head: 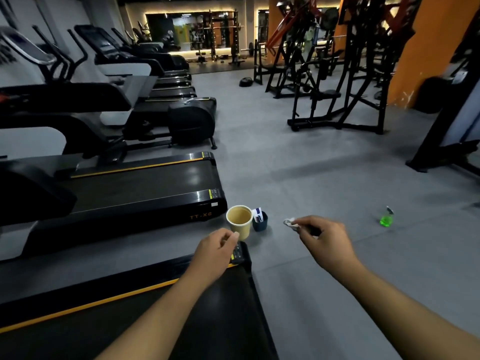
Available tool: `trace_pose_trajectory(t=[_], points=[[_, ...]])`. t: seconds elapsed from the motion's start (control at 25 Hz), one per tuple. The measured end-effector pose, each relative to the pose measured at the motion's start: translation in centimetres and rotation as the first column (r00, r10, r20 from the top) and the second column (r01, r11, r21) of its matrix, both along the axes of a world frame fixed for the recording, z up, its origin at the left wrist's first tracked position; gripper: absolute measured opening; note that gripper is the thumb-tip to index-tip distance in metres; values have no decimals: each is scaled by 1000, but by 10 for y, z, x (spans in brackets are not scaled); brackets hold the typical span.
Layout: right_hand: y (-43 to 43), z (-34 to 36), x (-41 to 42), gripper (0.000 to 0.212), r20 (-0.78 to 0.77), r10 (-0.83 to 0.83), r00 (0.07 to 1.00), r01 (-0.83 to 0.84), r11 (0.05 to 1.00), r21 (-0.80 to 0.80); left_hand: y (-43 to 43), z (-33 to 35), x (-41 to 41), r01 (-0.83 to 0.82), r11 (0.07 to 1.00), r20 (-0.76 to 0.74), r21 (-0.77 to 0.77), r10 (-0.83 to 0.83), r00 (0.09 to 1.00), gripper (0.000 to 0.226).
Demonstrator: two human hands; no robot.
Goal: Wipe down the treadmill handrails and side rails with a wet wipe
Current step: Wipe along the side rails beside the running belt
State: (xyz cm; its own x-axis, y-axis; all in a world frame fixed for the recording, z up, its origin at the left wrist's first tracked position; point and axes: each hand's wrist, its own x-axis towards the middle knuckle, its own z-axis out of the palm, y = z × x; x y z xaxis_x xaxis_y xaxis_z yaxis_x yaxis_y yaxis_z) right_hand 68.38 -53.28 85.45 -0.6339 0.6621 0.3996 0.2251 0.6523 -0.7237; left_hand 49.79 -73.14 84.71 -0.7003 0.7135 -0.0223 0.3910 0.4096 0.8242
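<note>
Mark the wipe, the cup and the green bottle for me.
wipe (290,222): head view, the crumpled white middle.
cup (241,230): head view, outer wall below the rim.
green bottle (385,220): head view, the green body.

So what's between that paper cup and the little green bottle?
In the head view, a small dark holder stands beside the paper cup; further along, the right hand holds a wipe above bare grey floor.

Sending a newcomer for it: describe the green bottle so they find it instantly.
From the treadmill row, look right across the grey floor, past the tan paper cup. The bottle sits alone there, the only bright green thing.
</note>
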Motion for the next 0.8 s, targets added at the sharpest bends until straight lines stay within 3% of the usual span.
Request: trace_pose_trajectory(t=[0.4,0.6,0.8], points=[[305,-52,-27,28,191,211,959,-197,976,-89,248,-81,-7,-302,953,251,-28,299,921,34],[397,-90,-132,28,271,376,886,-355,927,-123,323,-98,-56,-386,921,258,-63,388,885,32],[454,-156,-273,20,336,485,808,-471,873,-126,380,-160,-149,-524,845,312,-107,529,789,29]])
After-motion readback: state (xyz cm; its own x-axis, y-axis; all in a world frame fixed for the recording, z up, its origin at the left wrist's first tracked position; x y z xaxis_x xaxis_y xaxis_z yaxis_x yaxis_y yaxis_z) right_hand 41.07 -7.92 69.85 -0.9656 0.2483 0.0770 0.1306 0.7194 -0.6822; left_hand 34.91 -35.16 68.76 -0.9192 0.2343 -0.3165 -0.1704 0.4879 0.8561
